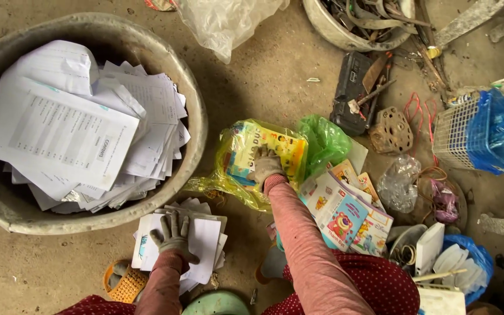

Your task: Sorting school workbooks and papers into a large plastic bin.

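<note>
At lower left our left hand (174, 234) lies flat, fingers spread, on a stack of white papers (199, 242) below the paper-filled basin (196, 125). At centre our right hand (265, 166) presses, fingers together, on a colourful book in a yellow bag (246, 160); the plastic looks slippery, so grip the book's stiff edges.

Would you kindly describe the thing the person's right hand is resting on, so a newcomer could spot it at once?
Start at the big round basin heaped with white printed sheets; just right of its rim, on the dirt floor, lies a colourful book in a yellow plastic bag, with the gloved right hand flat on it. Unlike the bare children's books fanned out beside it, it is wrapped in see-through yellow plastic, next to a crumpled green bag.
</note>
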